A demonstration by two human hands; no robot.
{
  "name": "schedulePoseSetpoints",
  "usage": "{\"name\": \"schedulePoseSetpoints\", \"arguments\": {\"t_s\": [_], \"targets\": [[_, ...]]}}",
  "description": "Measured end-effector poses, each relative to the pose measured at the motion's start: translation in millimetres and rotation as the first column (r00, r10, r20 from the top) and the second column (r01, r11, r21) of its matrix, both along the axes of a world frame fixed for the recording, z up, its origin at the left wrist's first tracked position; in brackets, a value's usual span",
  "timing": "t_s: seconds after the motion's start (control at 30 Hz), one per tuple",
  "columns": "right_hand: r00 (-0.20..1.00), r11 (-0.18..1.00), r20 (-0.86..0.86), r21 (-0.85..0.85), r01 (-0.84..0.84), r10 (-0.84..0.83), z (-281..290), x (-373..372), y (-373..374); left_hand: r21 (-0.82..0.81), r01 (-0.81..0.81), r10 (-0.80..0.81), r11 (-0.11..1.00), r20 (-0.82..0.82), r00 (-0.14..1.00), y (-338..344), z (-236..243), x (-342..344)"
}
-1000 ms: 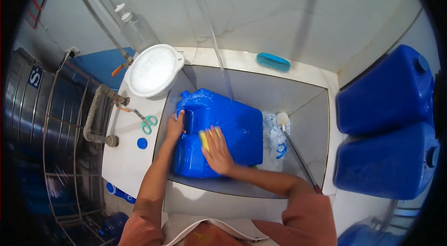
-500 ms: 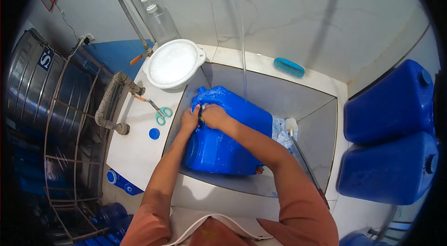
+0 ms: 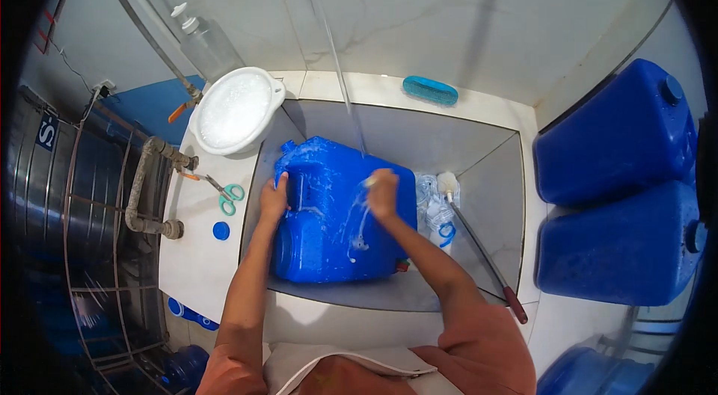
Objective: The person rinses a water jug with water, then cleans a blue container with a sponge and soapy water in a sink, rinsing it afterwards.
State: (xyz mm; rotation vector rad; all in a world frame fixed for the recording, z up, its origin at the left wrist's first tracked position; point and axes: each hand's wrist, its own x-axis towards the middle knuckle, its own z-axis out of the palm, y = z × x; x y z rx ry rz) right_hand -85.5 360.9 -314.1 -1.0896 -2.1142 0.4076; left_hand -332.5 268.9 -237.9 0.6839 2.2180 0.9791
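Observation:
A blue plastic jerrycan [image 3: 336,219] lies on its side in a grey tiled basin [image 3: 479,204], its upper face streaked with suds. My left hand [image 3: 274,199] grips its left end beside the handle recess, thumb uppermost and the other fingers partly hidden. Over the right part of the jerrycan, my right hand [image 3: 383,195] is closed in a fist. A small pale yellowish bit shows at its fingers, too blurred to name. White foam lies on the blue surface just below that hand.
On the left ledge stand a white basin of foam [image 3: 238,112], a pump bottle [image 3: 211,47], scissors [image 3: 228,193] and a blue cap [image 3: 221,230]. A teal brush [image 3: 430,91] lies on the back ledge. A long-handled brush [image 3: 479,249] leans at right, beside two blue jerrycans [image 3: 613,133].
My right hand has moved right, from the handle area to the jerrycan's right part, leaving fresh foam. My left hand stays at the left end. The whole view has shifted a little.

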Motion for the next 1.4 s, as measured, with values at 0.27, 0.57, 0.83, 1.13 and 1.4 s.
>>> {"name": "schedulePoseSetpoints", "arguments": {"t_s": [0.27, 0.57, 0.83, 1.13, 1.4], "targets": [[0.784, 0.804, -0.236, -0.023, -0.595, 0.574, 43, 20, -138, -0.014, -0.031, 0.032, 0.999, 0.042, 0.999, -10, -13, -11], [0.906, 0.844, 0.289, -0.355, 0.401, -0.309, -65, 82, -15, 0.019, 0.019, -0.019, 1.0, 0.012, 1.0, 5, 3, -5], [0.892, 0.861, -0.155, -0.237, -0.451, 0.425, 120, -18, -81, 0.16, -0.268, 0.213, 0.95, 0.294, 0.932, -8, 11, 23], [0.845, 0.791, 0.038, -0.374, -0.484, 0.534, 263, -183, 30, 0.284, -0.301, 0.164, 0.91, 0.422, 0.892, 0, 57, 68], [0.978, 0.438, -0.154, -0.876, -0.202, 0.143, 283, -81, 94, 0.475, 0.117, -0.112, 0.872, -0.039, 0.993, 32, 22, 61]]}}
